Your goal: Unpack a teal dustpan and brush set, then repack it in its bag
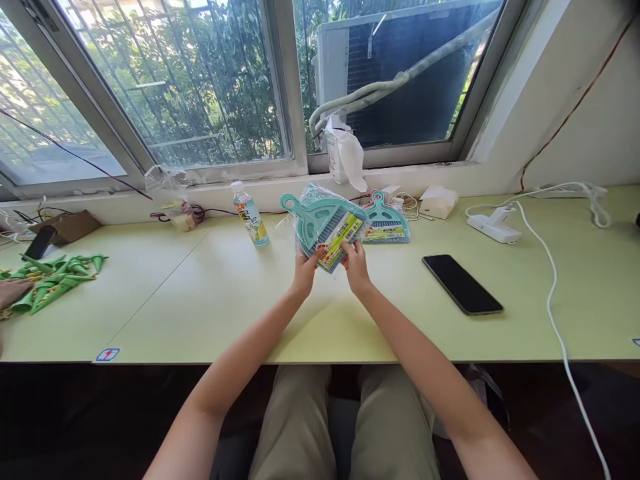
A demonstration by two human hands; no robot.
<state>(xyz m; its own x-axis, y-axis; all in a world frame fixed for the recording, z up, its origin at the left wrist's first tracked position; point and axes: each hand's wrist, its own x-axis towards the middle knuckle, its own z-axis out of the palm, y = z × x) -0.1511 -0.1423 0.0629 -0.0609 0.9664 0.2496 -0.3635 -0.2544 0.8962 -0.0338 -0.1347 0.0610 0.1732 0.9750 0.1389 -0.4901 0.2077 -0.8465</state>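
Note:
A teal mini dustpan and brush set (325,223) in clear plastic wrap is held up over the table, tilted, its handle toward the upper left. My left hand (305,270) is closed on the set's lower left edge. At its lower right, my right hand (355,263) grips the same set, thumb on the yellow-green label. Behind it on the table lies a second teal dustpan and brush set (386,223) with a pink-edged handle, partly hidden by the one I hold. A clear plastic wrapper (315,193) shows behind the held set.
A drink bottle (251,215) stands to the left. To the right are a black phone (463,285), a white power strip (494,228) and its cable (547,280). At far left, another person's hand (13,292) touches green cones (57,277). A tissue pack (345,157) leans by the window.

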